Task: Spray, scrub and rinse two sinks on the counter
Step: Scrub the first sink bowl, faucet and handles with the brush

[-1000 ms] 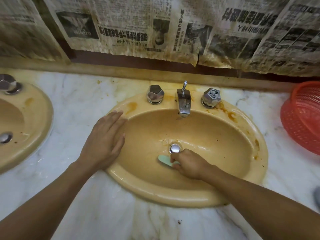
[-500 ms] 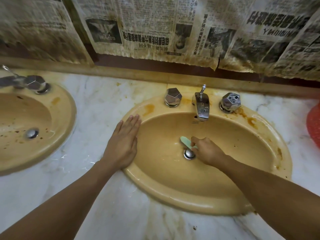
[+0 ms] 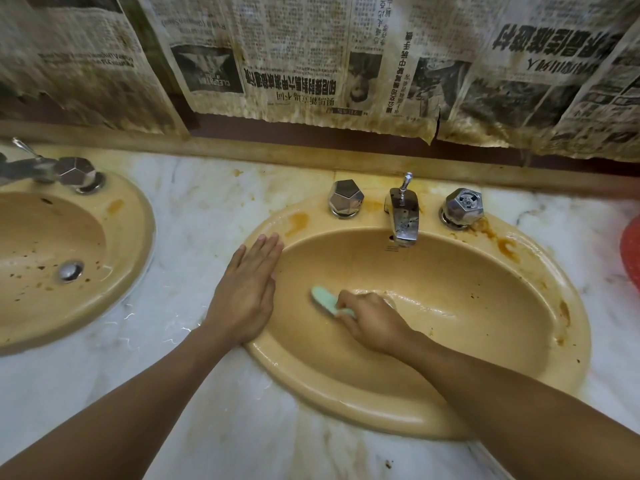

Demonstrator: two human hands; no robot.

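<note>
Now the right hand (image 3: 372, 322) grips the brush (image 3: 323, 297) farther left, left hand (image 3: 244, 296) flat on sink (image 3: 311, 382).

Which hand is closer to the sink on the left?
Left. The left hand lies flat on the right sink's rim toward the left sink; the right hand grips a green brush down in that basin, farther off.

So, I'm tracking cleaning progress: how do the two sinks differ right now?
The right sink has the right hand holding a green brush in its bowl; the left sink has no hand in it. The left sink's bowl is dotted with dark specks; the right sink's shows few. Both are yellow ovals with orange-stained rims and chrome knobs.
</note>
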